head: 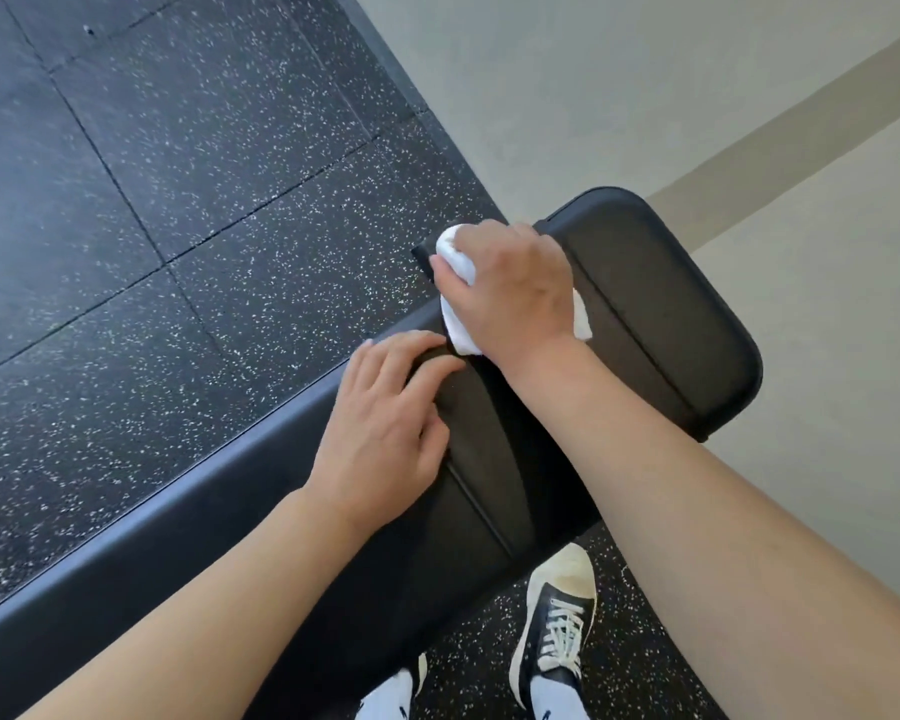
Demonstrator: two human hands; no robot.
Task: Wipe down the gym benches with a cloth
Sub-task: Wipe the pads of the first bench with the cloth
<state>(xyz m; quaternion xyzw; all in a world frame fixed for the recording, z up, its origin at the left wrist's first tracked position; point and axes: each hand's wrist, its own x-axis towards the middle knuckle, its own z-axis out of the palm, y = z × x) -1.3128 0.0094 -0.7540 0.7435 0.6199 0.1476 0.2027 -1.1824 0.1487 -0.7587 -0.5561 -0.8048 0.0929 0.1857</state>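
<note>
White crumpled cloth sits bunched under the right hand, fingers curled round it, at the black padded bench surface edge; left hand rests flat. Bunched cloth risks missing the seam.

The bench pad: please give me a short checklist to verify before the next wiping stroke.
1. White cloth held by right hand: ok.
2. Cloth touching the bench pad: ok.
3. Left hand resting flat on the pad, steadying it: ok.
4. Left fingers out of the cloth's way: not ok, they lie beside it.
5. Cloth damp: cannot tell.
</note>
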